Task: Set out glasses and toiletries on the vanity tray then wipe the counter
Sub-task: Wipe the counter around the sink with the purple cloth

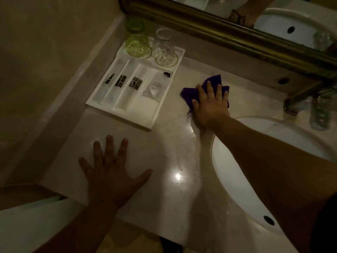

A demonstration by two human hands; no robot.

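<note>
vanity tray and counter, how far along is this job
Setting out looks done: the green glass and clear glass stand on the tray with toiletry packets. In hand: the right hand presses the purple cloth on the counter. Left: the rest of the counter, where droplets show.

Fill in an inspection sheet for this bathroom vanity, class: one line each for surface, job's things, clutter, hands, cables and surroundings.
Surface: pale marble counter, glossy, with a bright light glare and what look like wet streaks near the sink.
Job's things: white vanity tray holding sachets and a tube in slots; green glass and clear glass upside down at its far end; purple cloth beside the tray.
Clutter: nothing seen.
Hands: right hand pressed flat on the cloth; left hand spread flat on the counter, empty.
Cables: nothing seen.
Surroundings: white sink, brass tap, brass-framed mirror.
</note>
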